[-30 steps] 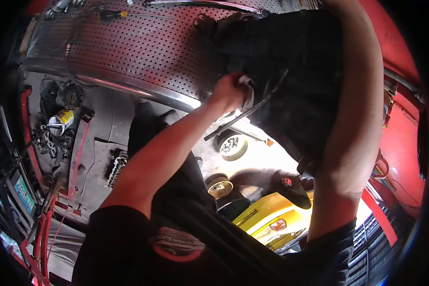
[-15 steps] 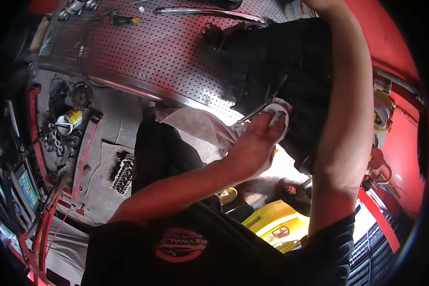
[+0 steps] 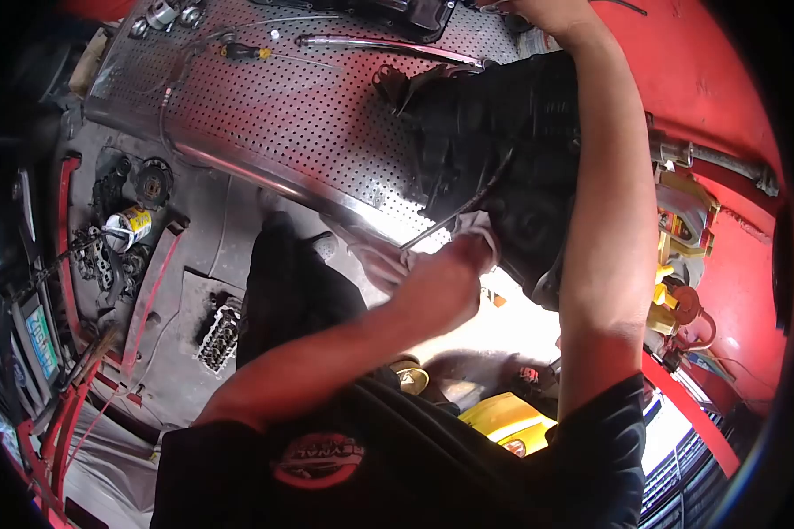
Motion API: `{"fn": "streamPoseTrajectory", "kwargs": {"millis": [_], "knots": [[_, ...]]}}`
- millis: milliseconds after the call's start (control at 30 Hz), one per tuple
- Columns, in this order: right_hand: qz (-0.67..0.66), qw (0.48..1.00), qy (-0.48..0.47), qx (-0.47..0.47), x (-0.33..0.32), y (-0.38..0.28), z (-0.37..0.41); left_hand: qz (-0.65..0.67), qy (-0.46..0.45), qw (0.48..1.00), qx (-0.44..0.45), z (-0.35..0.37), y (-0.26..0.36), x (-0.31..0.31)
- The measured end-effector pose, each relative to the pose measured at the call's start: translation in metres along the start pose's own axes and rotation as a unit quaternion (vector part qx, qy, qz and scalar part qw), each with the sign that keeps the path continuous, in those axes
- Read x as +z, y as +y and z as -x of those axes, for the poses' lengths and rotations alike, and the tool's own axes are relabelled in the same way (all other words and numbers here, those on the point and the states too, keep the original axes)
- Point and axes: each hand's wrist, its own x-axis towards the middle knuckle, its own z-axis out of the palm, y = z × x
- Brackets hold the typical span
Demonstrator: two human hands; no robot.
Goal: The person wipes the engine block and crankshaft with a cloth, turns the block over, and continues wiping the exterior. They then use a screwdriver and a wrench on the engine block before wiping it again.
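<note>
A crumpled greyish cloth [image 3: 476,226] is bunched in my left hand [image 3: 445,282], its loose end trailing left along the table edge. Just beyond the hand stands a bulky black machine part [image 3: 520,123] at the table's right end. A thin dark rod [image 3: 454,212] slants across the part's near side, right beside the cloth. My right arm passes along the part's right side. At the top edge of the view my right hand [image 3: 543,13] reaches past the part, close to a black pan-like part [image 3: 406,13]; its fingertips are partly cut off by the frame.
The perforated metal table [image 3: 265,115] carries a long chrome bar [image 3: 379,44] and a screwdriver [image 3: 244,53]. A cylinder head [image 3: 219,339] and a white-and-yellow container [image 3: 131,227] are on the floor at left, near red metal legs [image 3: 154,291]. Yellow bottles [image 3: 684,212] stand at right.
My left hand and the cloth have drawn back toward my body and left, away from the black part's near side. The view has shifted slightly, showing more of the table's far edge.
</note>
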Motion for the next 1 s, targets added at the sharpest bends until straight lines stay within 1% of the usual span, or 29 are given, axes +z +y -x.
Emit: {"fn": "streamPoseTrajectory", "kwargs": {"millis": [67,100,133,233,267,300,367,400,433,500,533,600,633,667,700,733,767,833,867,900,933,1000], "knots": [[0.023,0.999,0.008,0.023,-0.004,0.005,-0.001,0.095,0.122,0.988,0.021,-0.018,0.002,-0.016],[0.033,0.999,0.015,0.035,-0.005,0.002,-0.001,0.116,0.19,0.974,0.047,-0.025,0.011,-0.029],[0.035,0.999,0.012,0.024,-0.005,0.003,0.0,0.159,0.18,0.968,0.078,-0.037,0.011,-0.025],[0.025,1.0,0.011,0.001,-0.006,0.009,-0.001,0.204,0.165,0.961,0.089,-0.057,0.017,-0.009],[0.007,1.0,0.018,0.002,-0.002,0.008,0.0,0.171,0.144,0.972,0.071,-0.053,0.019,-0.015],[-0.01,1.0,0.027,0.005,-0.004,0.008,-0.001,0.097,0.114,0.987,0.053,-0.054,0.019,-0.021],[0.004,0.999,0.038,0.01,-0.004,0.011,0.001,-0.045,0.043,0.998,0.012,-0.053,0.018,-0.027],[0.009,0.999,0.033,0.012,-0.003,0.013,0.0,-0.057,0.008,0.998,-0.003,-0.054,0.014,-0.033],[0.015,0.999,0.03,0.01,-0.004,0.014,-0.003,-0.002,0.021,1.0,0.006,-0.055,0.007,-0.032],[0.016,0.999,0.044,-0.023,-0.007,0.001,0.01,0.107,0.043,0.993,0.024,-0.06,-0.003,-0.034],[0.015,0.998,0.053,-0.033,-0.008,-0.002,0.017,0.145,-0.007,0.988,-0.044,-0.058,-0.003,-0.037],[0.055,0.995,0.073,-0.044,-0.007,0.003,0.013,0.06,-0.12,0.988,-0.08,-0.043,-0.003,-0.049],[0.075,0.993,0.08,-0.048,-0.006,0.006,0.011,0.043,-0.173,0.98,-0.085,-0.04,-0.007,-0.064],[0.034,0.998,0.045,-0.004,-0.008,0.004,0.01,0.025,-0.226,0.97,-0.087,-0.039,-0.011,-0.08],[0.038,0.998,0.058,0.005,-0.01,0.001,0.01,0.03,-0.277,0.958,-0.074,-0.043,-0.016,-0.101],[0.042,0.996,0.07,0.019,-0.009,-0.002,0.013,0.153,-0.184,0.967,-0.086,-0.04,-0.043,-0.103],[0.048,0.995,0.078,0.035,-0.008,-0.003,0.015,0.294,-0.105,0.934,-0.173,-0.05,-0.047,-0.113],[0.052,0.995,0.086,0.014,-0.004,0.007,0.013,0.155,-0.044,0.98,-0.118,-0.086,-0.04,-0.134],[0.059,0.994,0.088,0.002,0.0,0.015,0.012,0.123,-0.043,0.99,-0.052,-0.108,-0.046,-0.131],[0.064,0.994,0.088,-0.011,0.002,0.019,0.011,0.091,-0.04,0.995,0.014,-0.128,-0.053,-0.117],[0.075,0.994,0.083,0.002,0.001,0.018,0.011,0.06,-0.037,0.995,0.075,-0.138,-0.055,-0.105],[0.06,0.994,0.088,0.015,0.003,0.017,0.011,0.05,-0.042,0.99,0.128,-0.151,-0.053,-0.095]]}}
